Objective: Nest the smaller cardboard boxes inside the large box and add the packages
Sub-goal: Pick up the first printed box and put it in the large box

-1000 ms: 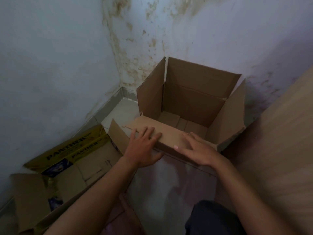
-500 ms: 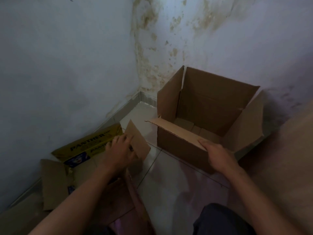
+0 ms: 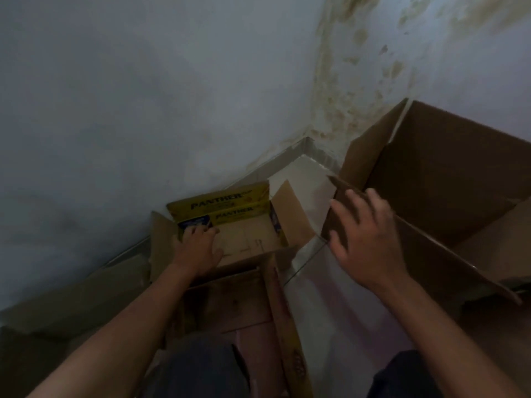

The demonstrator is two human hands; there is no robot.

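A: Where does everything sit right now?

B: The large box (image 3: 448, 179) stands open on the floor (image 3: 339, 297) in the corner where the two walls meet, flaps up. The smaller yellow-printed box (image 3: 244, 225) lies just beside it, against the left wall's skirting, also open. A third brown box (image 3: 238, 300) is nearer the person, touching the yellow one.

A: And the hands?

B: The left hand (image 3: 198, 248) reaches inside the yellow box with its palm down near the far wall; I cannot tell whether its fingers have closed on anything. The right hand (image 3: 365, 239) hovers with fingers spread, holding nothing, in front of the large box's near flap (image 3: 408, 234).

A: What could go wrong?

B: I judge a one-handed lift risky: the yellow box's loose side flap (image 3: 293, 214) may catch the large box's near flap, which leans outward over the gap between them. That would fold the flap inward and block the opening.

A: Anything else?

B: The yellow box could tilt and jam cornerwise if it goes in skewed. No packages are visible here, so I cannot say where they wait.
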